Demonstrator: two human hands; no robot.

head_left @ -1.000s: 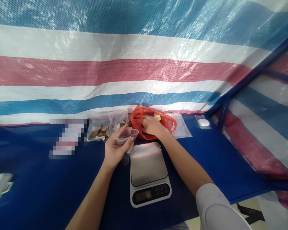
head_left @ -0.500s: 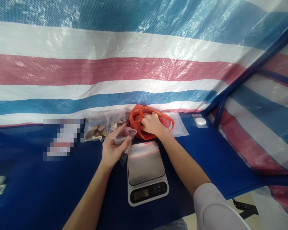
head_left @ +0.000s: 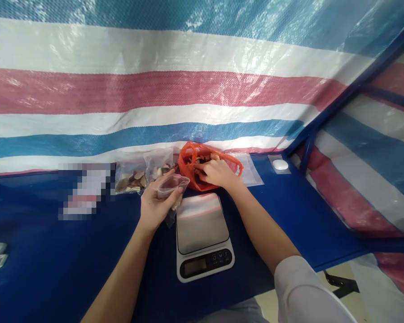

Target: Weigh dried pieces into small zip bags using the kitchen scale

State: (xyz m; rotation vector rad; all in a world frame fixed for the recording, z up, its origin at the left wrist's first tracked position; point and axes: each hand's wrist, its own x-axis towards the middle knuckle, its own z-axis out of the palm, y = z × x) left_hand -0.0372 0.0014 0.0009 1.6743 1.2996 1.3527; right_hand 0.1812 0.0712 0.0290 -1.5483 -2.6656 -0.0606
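My left hand (head_left: 155,205) is shut on a small clear plastic bag (head_left: 172,185), whose lower end hangs below my fingers and next to the scale. My right hand (head_left: 217,173) rests in the mouth of an orange-red plastic bag (head_left: 187,167), with its fingers among pale brown slices (head_left: 202,159). Its exact grip is hidden. Left of that bag lies a clear zip bag (head_left: 132,177) holding brown slices. A digital kitchen scale (head_left: 202,233) with a steel platform stands below both hands, and nothing lies on it.
Everything lies on a blue tabletop (head_left: 54,251) backed by a striped tarpaulin (head_left: 155,94). A flat clear plastic sleeve (head_left: 251,172) sits under the orange bag's right side. A small white object (head_left: 280,164) lies further right, and a blurred patch (head_left: 84,190) covers the left.
My view has tilted slightly, so everything sits a little higher and further left in the picture. My right fingers have shifted within the orange bag, and my left hand still holds the small bag.
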